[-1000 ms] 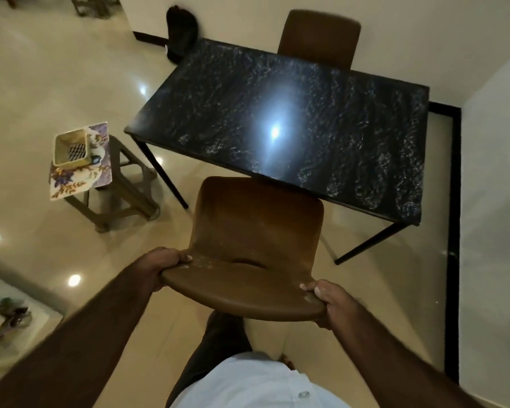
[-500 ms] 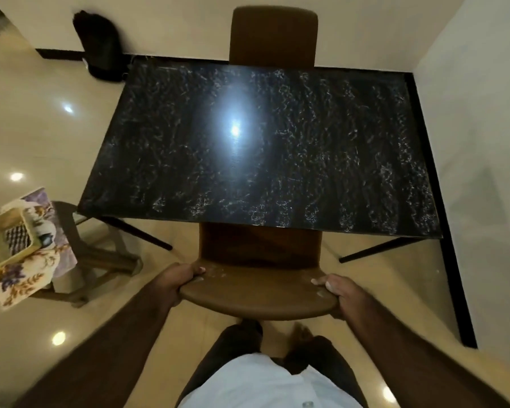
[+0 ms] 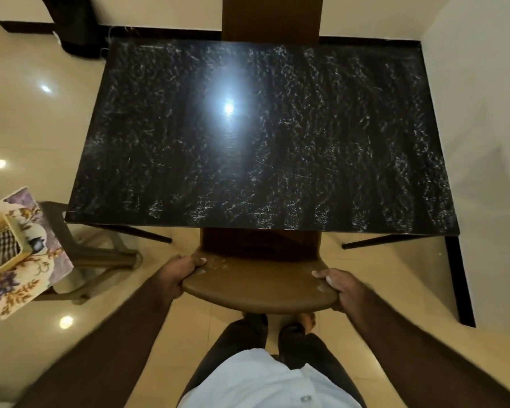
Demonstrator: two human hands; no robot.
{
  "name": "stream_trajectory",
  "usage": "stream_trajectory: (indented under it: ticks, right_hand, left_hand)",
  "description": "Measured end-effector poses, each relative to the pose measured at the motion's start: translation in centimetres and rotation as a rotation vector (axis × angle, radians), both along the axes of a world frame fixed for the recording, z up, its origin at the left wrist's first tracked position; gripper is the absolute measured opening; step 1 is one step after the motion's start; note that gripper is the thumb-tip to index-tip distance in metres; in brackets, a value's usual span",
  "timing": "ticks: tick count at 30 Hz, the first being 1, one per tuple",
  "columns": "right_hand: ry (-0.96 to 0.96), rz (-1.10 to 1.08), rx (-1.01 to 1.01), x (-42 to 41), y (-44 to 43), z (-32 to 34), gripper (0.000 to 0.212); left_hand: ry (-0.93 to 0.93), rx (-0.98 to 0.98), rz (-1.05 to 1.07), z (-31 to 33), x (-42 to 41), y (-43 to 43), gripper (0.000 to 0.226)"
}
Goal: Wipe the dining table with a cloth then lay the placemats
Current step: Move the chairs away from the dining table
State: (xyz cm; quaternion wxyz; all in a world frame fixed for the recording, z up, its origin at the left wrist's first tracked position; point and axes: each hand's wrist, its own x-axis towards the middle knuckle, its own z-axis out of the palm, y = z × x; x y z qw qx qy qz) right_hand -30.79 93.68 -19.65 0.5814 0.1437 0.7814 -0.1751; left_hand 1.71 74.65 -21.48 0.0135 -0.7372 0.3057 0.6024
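A black marble dining table (image 3: 262, 136) with white veining fills the middle of the head view; its top is bare. A brown chair (image 3: 259, 287) stands at the near edge, its seat tucked under the table. My left hand (image 3: 178, 270) grips the left end of the chair's backrest. At the right end, my right hand (image 3: 340, 287) grips it with the thumb on top. Flowered placemats (image 3: 21, 282) lie on a stool at the left, with a beige basket (image 3: 0, 242) on top holding a checked cloth (image 3: 6, 245).
A second brown chair (image 3: 271, 19) stands at the table's far side against the wall. A wall runs close along the right. The wooden stool (image 3: 95, 254) sits by the table's near-left corner. A dark bag (image 3: 77, 28) leans at the far left on the glossy floor.
Both hands pushed the chair forward, so its seat slid under the table. I stepped closer and squared up to the table; the stool shifted towards the left edge of the view.
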Motion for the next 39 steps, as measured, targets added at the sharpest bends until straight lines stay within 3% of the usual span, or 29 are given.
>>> stream_trajectory:
  ticks: [3, 10, 34, 37, 39]
  right_hand:
    - [-0.028, 0.015, -0.011, 0.4, -0.3, -0.3, 0.022]
    - [-0.009, 0.051, 0.026, 0.4, -0.3, -0.2, 0.029]
    - [-0.065, -0.058, -0.04, -0.4, 1.1, -0.8, 0.019]
    - [0.041, 0.076, -0.058, -0.4, 1.1, -1.1, 0.033]
    - [0.203, 0.34, -0.082, -0.5, 0.8, -1.0, 0.053]
  left_hand:
    - [-0.009, -0.017, 0.002, -0.1, 0.2, -0.4, 0.019]
    - [0.014, -0.023, 0.01, -0.9, 0.5, 0.4, 0.017]
    - [0.008, 0.089, 0.004, -1.8, 0.6, 2.3, 0.041]
    - [-0.01, 0.1, -0.071, -1.0, 0.2, 2.3, 0.044]
    - [-0.03, 0.044, -0.21, 0.0, -0.4, 2.2, 0.06]
